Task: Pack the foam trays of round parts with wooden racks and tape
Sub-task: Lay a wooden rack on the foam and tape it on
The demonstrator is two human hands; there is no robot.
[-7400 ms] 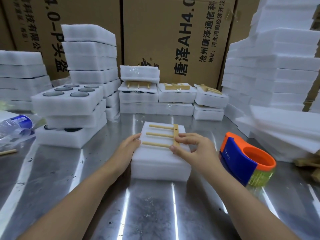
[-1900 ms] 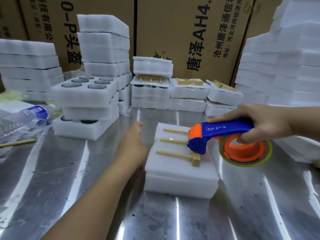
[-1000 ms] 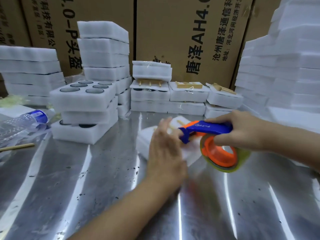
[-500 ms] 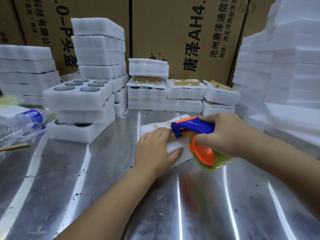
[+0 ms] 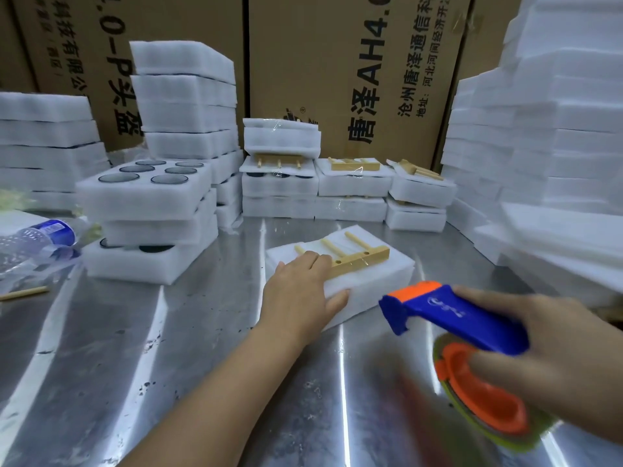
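1. At the lower right, the right hand (image 5: 556, 358) has its grip clamped round a blue and orange tape dispenser (image 5: 451, 315). The fingers go through the orange ring and the dispenser is blurred. It is held above the shiny metal desk (image 5: 168, 365), apart from the foam.
2. Near the middle, the grip of the left hand (image 5: 303, 291) is apart. Its straight fingers lie flat on top of a white foam pack (image 5: 374, 281), with the thumb against the pack's near side.
3. That foam pack sits on the desk at the centre, turned at a slant. A wooden rack (image 5: 357, 259) lies flat on its top, three pegs pointing away and cross bar nearest. The left fingertips reach the bar's left end.
4. Further left stands a stack of open foam trays (image 5: 145, 193) with dark round parts (image 5: 165, 179) in the top tray's holes.
5. Behind, a row of finished packs (image 5: 350, 187) carries racks under clear film, in front of printed cardboard boxes (image 5: 337, 62).
6. Plain foam slabs (image 5: 556, 129) are piled high at both sides.
7. A water bottle (image 5: 37, 237) lies on its side at the left edge, and a wooden stick (image 5: 23, 293) lies on the desk near it.
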